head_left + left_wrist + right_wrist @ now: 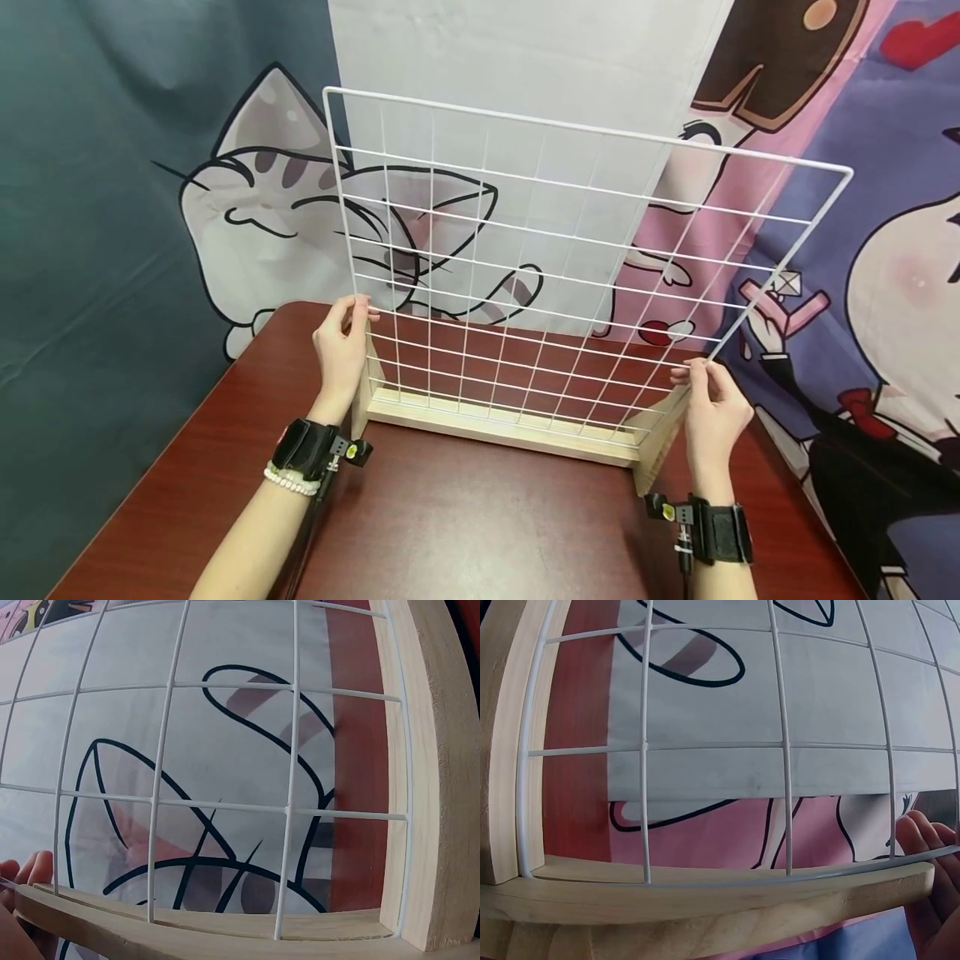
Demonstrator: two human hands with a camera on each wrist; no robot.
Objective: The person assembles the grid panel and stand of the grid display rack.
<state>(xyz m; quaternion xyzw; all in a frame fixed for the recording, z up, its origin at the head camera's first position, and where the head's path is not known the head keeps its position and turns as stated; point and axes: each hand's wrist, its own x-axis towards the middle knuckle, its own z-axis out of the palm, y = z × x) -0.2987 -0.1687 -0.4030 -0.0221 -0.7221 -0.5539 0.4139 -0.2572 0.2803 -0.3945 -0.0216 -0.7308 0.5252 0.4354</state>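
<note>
A white wire grid panel (585,128) stands upright, leaning back, within a pale wooden stand (502,431) on the table. My left hand (339,354) pinches the panel's left edge wire between thumb and fingers, just above the stand's left side piece. Opposite it, my right hand (717,417) pinches the right edge wire near the top of the right side piece (840,900). Both wrist views show the panel's lower corners against the wooden bottom bar (420,780) and side pieces. Fingertips of each hand show only at the frame edges there.
The stand rests on a reddish-brown table (480,517). Behind it hangs a cloth backdrop (450,50) printed with cartoon cats and figures. Black straps with small cameras (306,447) sit on both wrists, with cables running down towards me.
</note>
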